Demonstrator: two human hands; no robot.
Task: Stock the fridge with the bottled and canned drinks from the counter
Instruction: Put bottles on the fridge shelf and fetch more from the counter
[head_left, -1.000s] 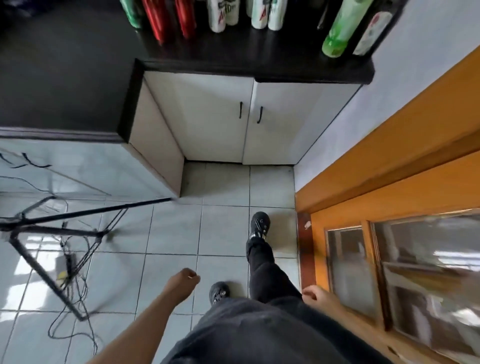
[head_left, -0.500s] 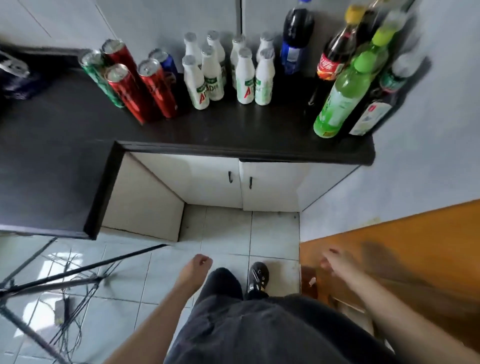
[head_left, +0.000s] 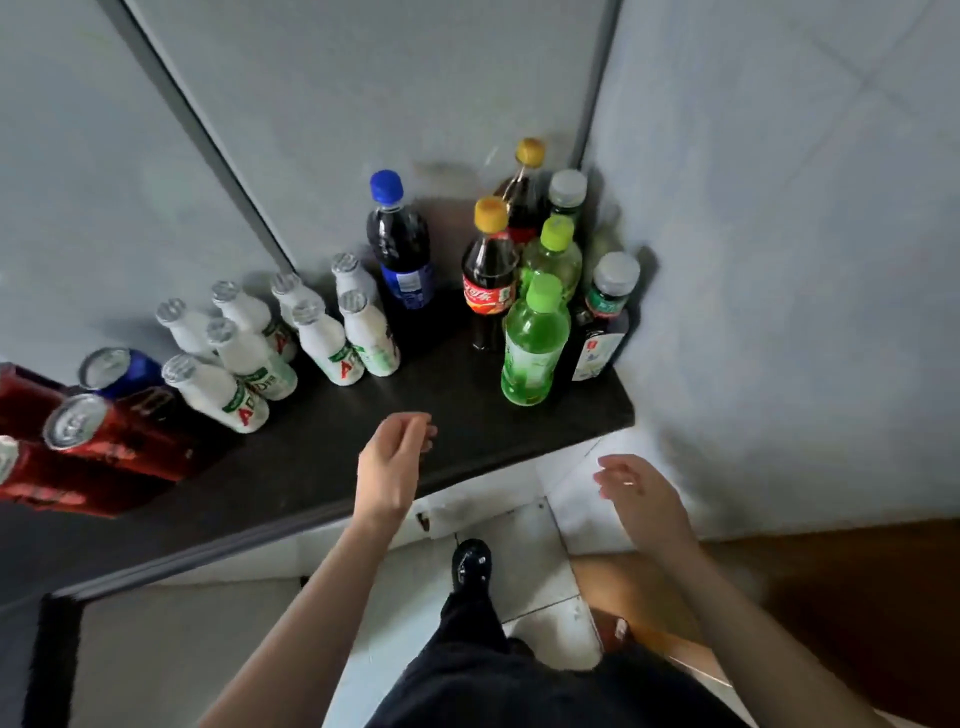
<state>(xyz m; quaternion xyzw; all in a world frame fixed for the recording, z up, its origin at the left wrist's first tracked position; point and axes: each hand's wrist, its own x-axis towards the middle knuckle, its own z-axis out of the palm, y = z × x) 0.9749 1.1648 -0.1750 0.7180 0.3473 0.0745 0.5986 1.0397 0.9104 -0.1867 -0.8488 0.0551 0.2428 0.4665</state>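
Note:
Drinks stand on a black counter (head_left: 322, 457). Several small white bottles (head_left: 332, 340) cluster in the middle. A blue-capped dark bottle (head_left: 400, 244) stands behind them. In the right corner are cola bottles (head_left: 488, 275), green bottles (head_left: 532, 343) and a dark grey-capped bottle (head_left: 605, 322). Red cans (head_left: 109, 436) and a blue can (head_left: 117, 369) stand at the left. My left hand (head_left: 392, 467) hovers over the counter's front edge, fingers loosely curled, holding nothing. My right hand (head_left: 636, 493) is raised off the counter's right end, fingers relaxed and empty.
Grey tiled walls (head_left: 779, 260) close the corner behind and right of the bottles. White cabinet doors (head_left: 467, 512) sit below the counter. An orange wooden door (head_left: 831, 597) is at the lower right. My shoe (head_left: 470, 564) stands on the tiled floor.
The view has tilted up from the floor to the counter. Both hands have risen from beside my legs to counter height, the left over the counter edge.

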